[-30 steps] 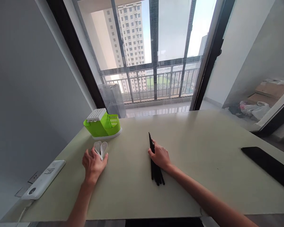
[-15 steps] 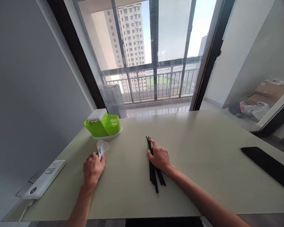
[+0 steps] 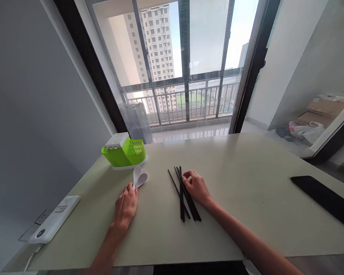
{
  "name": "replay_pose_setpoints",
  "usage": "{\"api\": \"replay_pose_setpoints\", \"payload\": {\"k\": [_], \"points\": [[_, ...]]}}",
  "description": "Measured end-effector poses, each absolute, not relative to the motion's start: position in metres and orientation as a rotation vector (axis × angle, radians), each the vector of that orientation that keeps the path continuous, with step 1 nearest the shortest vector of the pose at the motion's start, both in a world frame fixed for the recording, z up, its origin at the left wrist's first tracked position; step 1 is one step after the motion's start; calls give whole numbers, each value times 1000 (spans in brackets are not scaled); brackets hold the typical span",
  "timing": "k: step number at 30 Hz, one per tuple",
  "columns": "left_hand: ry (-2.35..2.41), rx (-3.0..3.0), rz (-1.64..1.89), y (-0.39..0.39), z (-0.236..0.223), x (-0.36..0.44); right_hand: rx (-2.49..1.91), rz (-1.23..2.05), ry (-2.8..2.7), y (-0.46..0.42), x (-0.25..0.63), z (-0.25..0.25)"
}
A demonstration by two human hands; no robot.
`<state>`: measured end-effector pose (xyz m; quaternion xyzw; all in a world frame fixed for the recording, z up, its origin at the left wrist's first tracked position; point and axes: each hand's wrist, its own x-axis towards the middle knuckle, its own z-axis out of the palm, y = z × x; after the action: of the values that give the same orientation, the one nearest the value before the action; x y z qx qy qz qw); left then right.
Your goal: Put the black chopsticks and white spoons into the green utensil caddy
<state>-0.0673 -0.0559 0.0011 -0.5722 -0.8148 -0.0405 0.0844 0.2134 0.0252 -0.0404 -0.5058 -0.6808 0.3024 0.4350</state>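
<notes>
Near the table's far left corner we see a green caddy [image 3: 122,154] with a white slotted top, just beyond our spoons; a white power strip [image 3: 55,219] lies at left, a flat black object [image 3: 322,198] at right. Our left hand [image 3: 126,204] closes on the handles of the white, smooth-bowled spoons [image 3: 139,177]. Our right hand [image 3: 197,187], loosely curled, touches the slim black chopsticks [image 3: 185,198], fanned mid-table [image 3: 232,229].
</notes>
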Motion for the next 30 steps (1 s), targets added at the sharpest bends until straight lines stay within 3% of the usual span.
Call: {"api": "replay_pose_setpoints", "payload": {"k": [5,12,16,23,30], "points": [[-2510,-1774,-288,-56,-1,-58,-1229,870,-1571,26,215,-38],[-2437,-2100,-1026,-55,3,-29,-1112,1007,-1469,21,214,-30],[-2286,-2261,-1267,-49,12,17,-942,1074,-1440,19,214,-18],[-1832,-2678,-1136,-27,17,114,-646,1521,-1014,20,225,-3],[-1403,-2652,-888,-17,4,129,-756,1429,-760,40,239,-15]]}}
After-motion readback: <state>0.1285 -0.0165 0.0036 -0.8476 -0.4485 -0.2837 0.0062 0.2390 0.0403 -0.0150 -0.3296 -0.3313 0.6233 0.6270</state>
